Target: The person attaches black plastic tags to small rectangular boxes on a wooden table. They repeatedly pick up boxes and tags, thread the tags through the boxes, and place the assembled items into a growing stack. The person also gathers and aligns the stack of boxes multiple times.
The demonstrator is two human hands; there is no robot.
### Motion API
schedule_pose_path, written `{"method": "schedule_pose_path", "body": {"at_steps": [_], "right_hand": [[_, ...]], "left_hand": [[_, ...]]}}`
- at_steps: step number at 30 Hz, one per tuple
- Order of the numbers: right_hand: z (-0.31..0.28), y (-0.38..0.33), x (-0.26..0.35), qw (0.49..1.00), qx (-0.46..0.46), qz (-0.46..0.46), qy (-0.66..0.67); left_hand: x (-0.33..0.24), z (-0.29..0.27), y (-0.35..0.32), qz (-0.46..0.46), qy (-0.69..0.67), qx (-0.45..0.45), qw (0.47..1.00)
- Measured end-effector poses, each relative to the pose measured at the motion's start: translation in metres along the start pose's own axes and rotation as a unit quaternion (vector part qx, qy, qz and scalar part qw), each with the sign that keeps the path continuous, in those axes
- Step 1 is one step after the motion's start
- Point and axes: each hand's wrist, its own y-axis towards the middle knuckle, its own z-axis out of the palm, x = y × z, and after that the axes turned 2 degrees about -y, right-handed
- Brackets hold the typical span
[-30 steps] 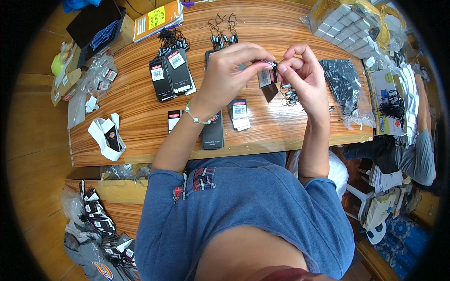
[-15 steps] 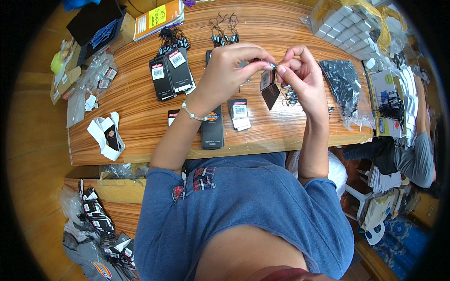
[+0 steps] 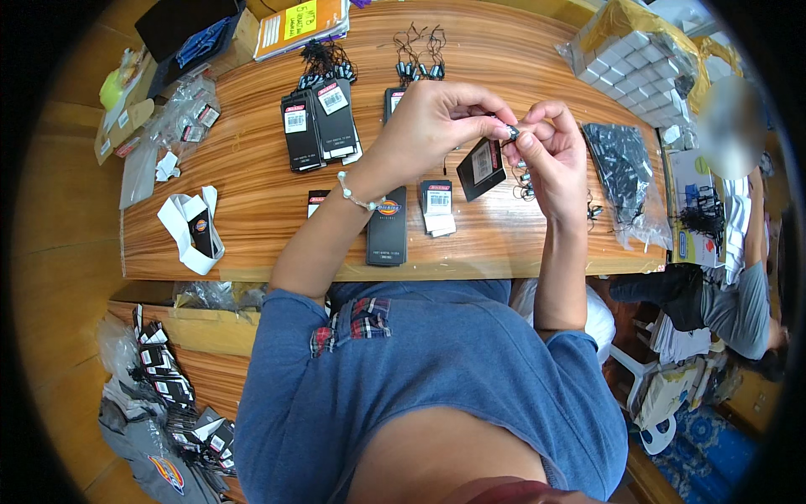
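Observation:
Above the table, my left hand point(image 3: 441, 122) and my right hand point(image 3: 552, 155) meet fingertip to fingertip. Both are closed in a pinch on a small dark string fastener point(image 3: 513, 133); which part each holds is too small to tell. From it a black hang tag point(image 3: 484, 170) with a white label dangles below my fingers. Loose string fasteners point(image 3: 525, 181) lie partly hidden behind my right hand. Under my left forearm rests a tall black tag stack point(image 3: 387, 239), beside a small pile of white-labelled tags point(image 3: 437, 207).
Finished-looking black tags point(image 3: 323, 134) with bunched strings lie at the back left, more strings point(image 3: 418, 67) at back centre. A plastic bag of black fasteners point(image 3: 621, 168) lies right. Wrapped white boxes point(image 3: 630, 59) stand far right; a white band point(image 3: 191, 233) lies left. Another person's sleeve point(image 3: 739, 307) shows at right.
The hang tag has swung and turned, its labelled side now showing more broadly. My hands have stayed together at the fastener. The whole view has shifted slightly.

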Motion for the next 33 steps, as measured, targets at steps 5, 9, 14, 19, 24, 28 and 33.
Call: {"method": "schedule_pose_path", "body": {"at_steps": [5, 9, 14, 19, 24, 28, 33], "right_hand": [[0.001, 0.000, -0.003, 1.000, 0.001, 0.014, 0.024], [-0.002, -0.002, -0.002, 1.000, -0.015, 0.006, -0.014], [-0.001, 0.004, -0.002, 0.998, 0.024, 0.040, 0.033], [0.000, 0.005, 0.010, 0.997, 0.055, 0.027, 0.042], [-0.002, 0.003, 0.014, 0.993, 0.077, 0.036, 0.084], [0.000, 0.002, 0.018, 0.991, 0.087, 0.039, 0.089], [0.005, 0.002, 0.020, 0.994, 0.075, 0.036, 0.072]], "left_hand": [[0.001, 0.000, -0.003, 0.000, 0.003, -0.007, 1.000], [-0.002, 0.002, 0.001, 0.000, 0.012, 0.006, 1.000], [-0.001, 0.006, -0.001, -0.004, 0.055, -0.054, 0.997], [-0.003, 0.004, 0.004, -0.012, 0.023, -0.043, 0.999], [-0.001, 0.004, 0.002, -0.005, 0.020, -0.045, 0.999], [-0.006, 0.005, 0.000, -0.003, -0.003, -0.039, 0.999], [-0.013, 0.007, -0.003, 0.008, 0.013, -0.045, 0.999]]}}
